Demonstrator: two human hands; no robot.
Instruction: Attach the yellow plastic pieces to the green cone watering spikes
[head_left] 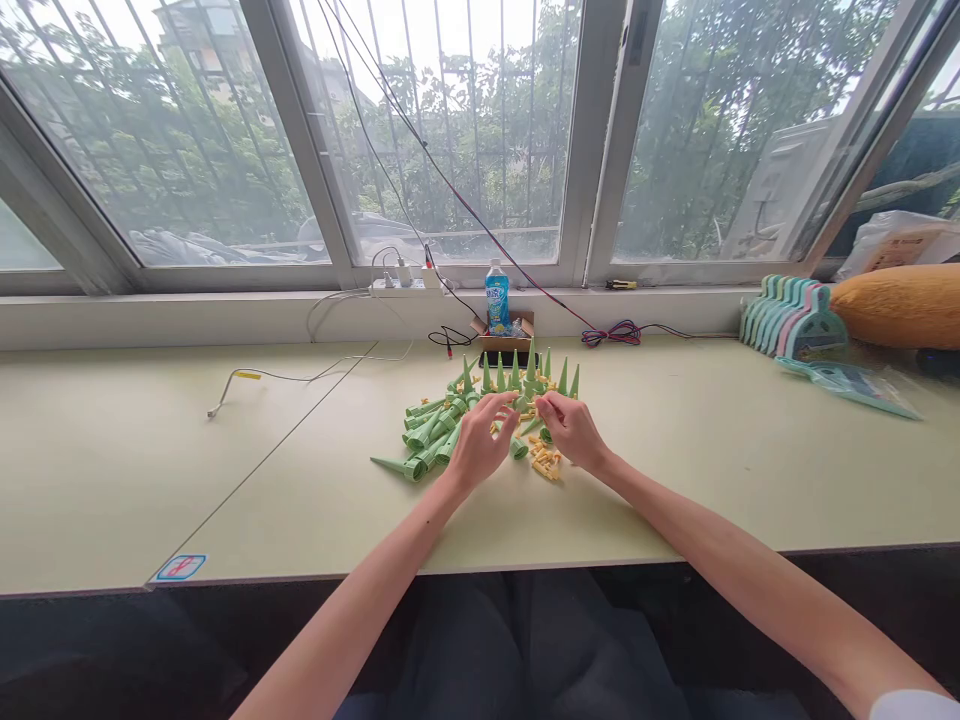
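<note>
My left hand [484, 437] reaches in over a heap of green plastic cones [427, 432], its fingers curled and closed near their tips. Facing it a short way off, my right hand [574, 428] is closed in a pinch. Small yellow-orange bits show around both sets of fingertips, but what each hand holds is too small to make out. Behind the hands, several green cones [531, 370] stand upright in a row. Under my right hand lies a pile of small yellow-orange pieces [546, 460]. Parts of the cones are hidden by my hands.
Behind the cones are a dark flat object [510, 359], a small cardboard box [527, 326] and a blue-labelled bottle [497, 297]. Cables [619, 333] and a power strip [409, 288] lie by the window. Pastel hangers or frames [795, 318] and an orange cushion [896, 305] sit right.
</note>
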